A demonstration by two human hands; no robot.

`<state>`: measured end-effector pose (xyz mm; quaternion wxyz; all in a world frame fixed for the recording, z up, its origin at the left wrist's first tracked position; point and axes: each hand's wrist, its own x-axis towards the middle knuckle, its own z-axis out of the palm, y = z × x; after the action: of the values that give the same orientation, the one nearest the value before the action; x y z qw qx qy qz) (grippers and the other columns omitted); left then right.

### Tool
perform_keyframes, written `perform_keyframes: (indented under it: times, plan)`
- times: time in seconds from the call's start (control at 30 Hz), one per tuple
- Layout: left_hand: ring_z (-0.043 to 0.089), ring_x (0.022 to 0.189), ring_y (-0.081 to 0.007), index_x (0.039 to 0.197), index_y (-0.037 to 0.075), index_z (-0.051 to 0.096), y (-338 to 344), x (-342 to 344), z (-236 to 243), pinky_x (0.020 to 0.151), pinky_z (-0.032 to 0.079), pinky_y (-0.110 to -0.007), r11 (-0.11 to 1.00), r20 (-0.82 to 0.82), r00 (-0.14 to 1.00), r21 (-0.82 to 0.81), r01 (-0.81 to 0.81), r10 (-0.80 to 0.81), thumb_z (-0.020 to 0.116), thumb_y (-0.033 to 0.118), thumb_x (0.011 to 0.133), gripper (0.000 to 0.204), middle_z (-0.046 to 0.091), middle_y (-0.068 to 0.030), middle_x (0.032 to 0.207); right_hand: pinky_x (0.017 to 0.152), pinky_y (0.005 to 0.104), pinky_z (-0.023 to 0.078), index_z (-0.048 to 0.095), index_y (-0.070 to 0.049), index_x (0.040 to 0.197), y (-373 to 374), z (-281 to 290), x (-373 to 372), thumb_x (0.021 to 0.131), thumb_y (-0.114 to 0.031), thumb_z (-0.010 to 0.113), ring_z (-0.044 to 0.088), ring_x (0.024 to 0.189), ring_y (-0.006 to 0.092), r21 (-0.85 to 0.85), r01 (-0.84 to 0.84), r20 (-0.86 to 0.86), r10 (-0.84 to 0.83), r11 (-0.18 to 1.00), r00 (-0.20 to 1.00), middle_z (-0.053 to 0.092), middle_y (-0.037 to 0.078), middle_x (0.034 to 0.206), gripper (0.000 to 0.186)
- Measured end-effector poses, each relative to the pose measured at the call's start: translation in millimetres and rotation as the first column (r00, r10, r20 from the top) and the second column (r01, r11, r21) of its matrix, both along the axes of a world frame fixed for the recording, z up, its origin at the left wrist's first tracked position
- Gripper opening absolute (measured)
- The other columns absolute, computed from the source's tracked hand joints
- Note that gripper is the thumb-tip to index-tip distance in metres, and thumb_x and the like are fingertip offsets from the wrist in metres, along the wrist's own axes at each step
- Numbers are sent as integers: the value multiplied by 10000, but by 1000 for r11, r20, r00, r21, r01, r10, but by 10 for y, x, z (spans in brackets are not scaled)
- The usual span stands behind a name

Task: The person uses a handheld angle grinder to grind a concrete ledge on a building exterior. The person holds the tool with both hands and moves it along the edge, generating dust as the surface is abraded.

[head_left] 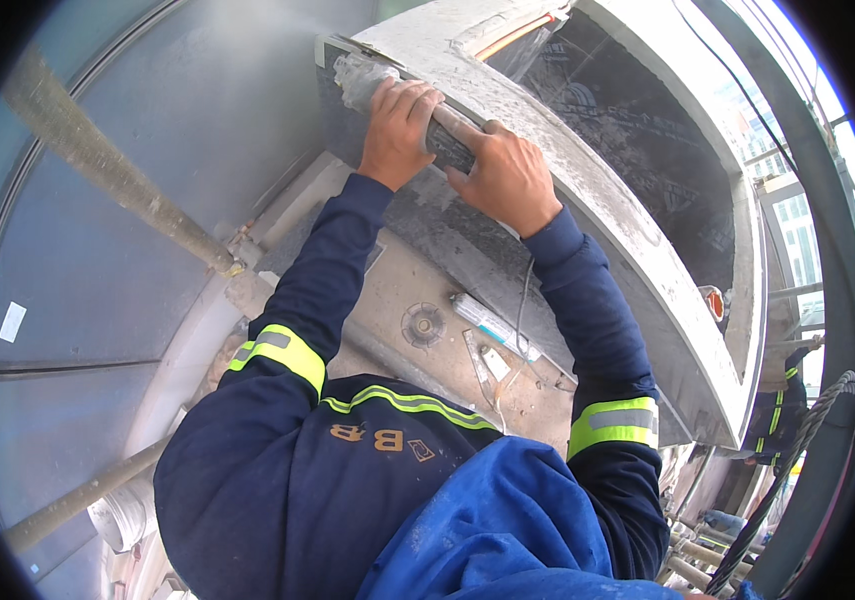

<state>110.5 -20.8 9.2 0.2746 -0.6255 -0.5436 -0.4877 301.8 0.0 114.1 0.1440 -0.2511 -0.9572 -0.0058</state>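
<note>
My left hand (399,130) is closed over the front of a dust-coated angle grinder (452,150). Behind it, my right hand (512,178) wraps the tool's rear body. The grinder's pale, dusty head (362,80) lies against the upper corner of a grey-white panel structure (547,130); its disc cannot be made out. A haze of dust hangs beyond the head, up against the glass. From near my right forearm a thin grey cord (522,300) runs down to the floor.
On the dusty floor lie a sealant tube (495,328), a round grey disc (422,325) and a flat scraper-like tool (477,362). A scaffold pole (117,165) slants across glass panels (77,270) at left. At right are a wire rope (787,480) and another person (775,415).
</note>
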Motion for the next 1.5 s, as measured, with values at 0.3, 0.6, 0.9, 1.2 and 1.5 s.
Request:
perform_keyframes:
  times: [0.3,0.6,0.9,1.2,1.5]
  plan:
    - [591,1320,-322,1261,95,622,56,28,-37,1225,349,-575,999,13,1000,50,1,-2,889,92,626,689,660,-106,1283,759,465,592,581,-247,1542,50,-64,21,815,-249,806,727,810,353,-4,-14,-30,13,1000,999,686,195,930,760]
    - [596,1306,-317,1261,96,623,58,-66,-46,1219,354,-575,999,10,1000,34,7,-8,888,84,609,704,660,-100,1285,759,463,598,594,-224,1524,63,-85,-72,812,-240,808,736,822,345,-10,-17,-42,16,1000,999,700,204,949,743]
    - [591,1320,-319,1270,102,619,57,-155,-54,1224,352,-573,1000,-8,1000,6,-10,10,916,69,549,781,659,-100,1289,761,456,605,620,-200,1493,103,-128,-155,813,-229,808,744,829,343,-6,-15,-45,14,1000,999,709,204,948,706]
    - [585,1334,-322,1282,113,613,73,-292,-71,1226,354,-573,1000,-20,999,-12,-26,26,933,65,524,825,658,-95,1302,701,468,591,660,-198,1466,175,-225,-289,799,-234,822,728,729,364,54,-56,-145,63,997,987,702,193,850,687]
    - [582,1338,-322,1285,113,611,132,-432,-116,1228,356,-569,999,-15,999,12,-31,31,945,56,481,873,654,-95,1313,782,474,609,594,-206,1520,198,-180,-425,788,-220,813,746,848,371,-8,-42,-57,41,999,998,721,214,959,764]
